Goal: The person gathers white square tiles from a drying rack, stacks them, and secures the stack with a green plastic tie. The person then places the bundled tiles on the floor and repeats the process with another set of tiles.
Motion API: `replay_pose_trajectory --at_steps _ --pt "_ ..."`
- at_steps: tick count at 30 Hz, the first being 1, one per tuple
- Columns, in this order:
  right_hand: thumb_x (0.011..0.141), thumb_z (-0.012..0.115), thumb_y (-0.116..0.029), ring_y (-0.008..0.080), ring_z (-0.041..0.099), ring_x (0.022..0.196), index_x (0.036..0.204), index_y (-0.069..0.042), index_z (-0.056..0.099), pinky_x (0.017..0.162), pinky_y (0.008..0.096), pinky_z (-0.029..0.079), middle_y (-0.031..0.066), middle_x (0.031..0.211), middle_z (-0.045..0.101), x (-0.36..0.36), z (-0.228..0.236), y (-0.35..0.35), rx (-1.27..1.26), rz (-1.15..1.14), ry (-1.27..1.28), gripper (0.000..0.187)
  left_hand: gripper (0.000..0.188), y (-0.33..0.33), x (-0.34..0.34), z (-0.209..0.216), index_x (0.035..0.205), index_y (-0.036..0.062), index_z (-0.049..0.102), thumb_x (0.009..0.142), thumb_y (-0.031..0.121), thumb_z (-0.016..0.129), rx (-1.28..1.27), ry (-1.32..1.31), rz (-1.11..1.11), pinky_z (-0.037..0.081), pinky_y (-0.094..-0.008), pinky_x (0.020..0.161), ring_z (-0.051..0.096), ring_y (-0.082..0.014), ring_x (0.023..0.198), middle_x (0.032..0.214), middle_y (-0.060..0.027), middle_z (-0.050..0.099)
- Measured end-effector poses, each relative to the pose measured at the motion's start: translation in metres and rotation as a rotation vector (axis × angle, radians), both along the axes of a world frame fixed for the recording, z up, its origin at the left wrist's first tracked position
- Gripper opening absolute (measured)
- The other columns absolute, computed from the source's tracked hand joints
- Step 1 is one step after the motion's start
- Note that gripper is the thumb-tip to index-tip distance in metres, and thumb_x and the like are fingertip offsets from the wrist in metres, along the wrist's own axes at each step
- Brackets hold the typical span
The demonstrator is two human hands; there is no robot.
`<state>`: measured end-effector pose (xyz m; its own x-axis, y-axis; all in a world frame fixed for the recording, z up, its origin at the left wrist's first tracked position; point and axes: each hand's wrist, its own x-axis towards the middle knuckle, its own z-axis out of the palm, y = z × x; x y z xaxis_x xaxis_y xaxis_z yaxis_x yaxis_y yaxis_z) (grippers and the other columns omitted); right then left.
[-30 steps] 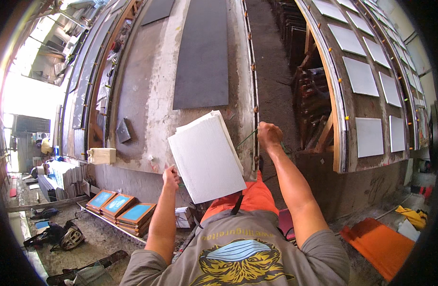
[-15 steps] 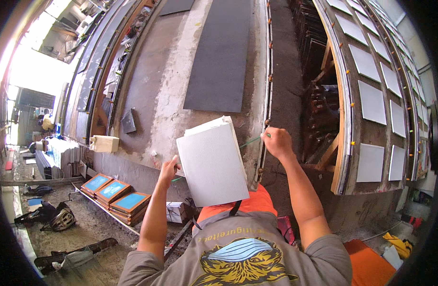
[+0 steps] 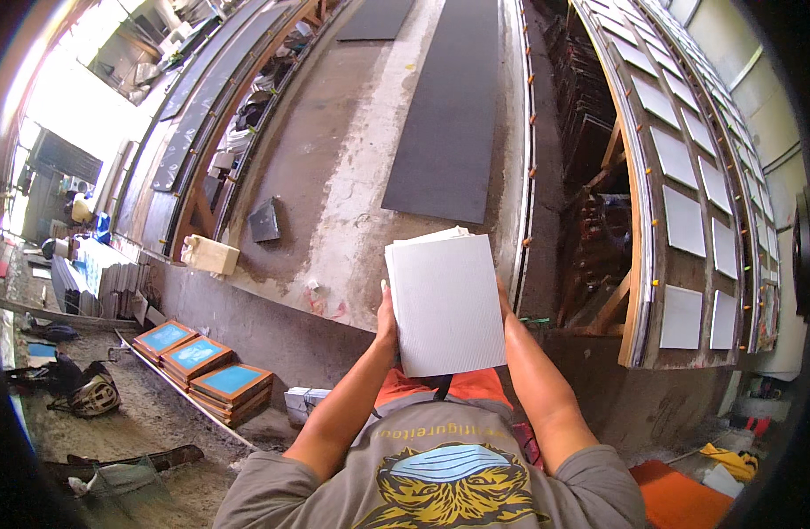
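Note:
A thick stack of white rectangular sheets [image 3: 449, 304] is held up in front of my waist, with the lower sheets sticking out unevenly at the far left edge. My left hand [image 3: 386, 316] grips its left side, thumb upright along the edge. On the opposite side my right hand [image 3: 504, 301] presses against the edge, its fingers mostly hidden behind the stack. A thin green strip [image 3: 535, 320] shows just right of my right forearm; what it rests on I cannot tell.
Ahead is a long stained table [image 3: 334, 256] bearing a dark panel [image 3: 445, 115] and a cream plastic jug [image 3: 210, 255]. White sheets [image 3: 681, 317] lie in rows on the right table. Wood-framed screens [image 3: 233, 383] are stacked at lower left.
Both hands have moved inward from either side and now hold the stack. The green strip has left my right hand. My view has shifted slightly left.

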<state>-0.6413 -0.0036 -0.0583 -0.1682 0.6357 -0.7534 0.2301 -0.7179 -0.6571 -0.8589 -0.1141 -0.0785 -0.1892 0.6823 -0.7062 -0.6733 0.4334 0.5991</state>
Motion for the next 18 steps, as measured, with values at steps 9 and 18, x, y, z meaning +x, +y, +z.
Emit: replay_pose_trajectory --at_steps 9,18 --pt "0.098 0.057 -0.02 0.0131 0.057 0.073 0.086 0.0 0.061 0.071 0.0317 0.046 0.0038 0.081 0.064 0.092 0.004 0.031 0.515 -0.178 0.015 0.024 0.047 -0.023 -0.085 0.005 0.091 0.006 0.078 0.099 0.047 0.056 -0.104 0.939 -0.534 0.051 -0.0428 0.072 0.069 -0.0266 0.075 0.075 -0.0117 0.071" --pt "0.085 0.074 -0.032 0.0374 0.072 0.087 0.117 -0.012 0.067 0.081 0.0481 0.055 0.0163 0.086 0.073 0.012 0.189 -0.015 0.946 0.693 -0.602 0.038 0.044 0.005 -0.071 0.19 0.085 0.0012 0.075 0.095 0.041 0.059 0.137 1.321 -0.889 0.052 -0.0459 0.072 0.069 -0.0333 0.073 0.071 -0.0184 0.068"
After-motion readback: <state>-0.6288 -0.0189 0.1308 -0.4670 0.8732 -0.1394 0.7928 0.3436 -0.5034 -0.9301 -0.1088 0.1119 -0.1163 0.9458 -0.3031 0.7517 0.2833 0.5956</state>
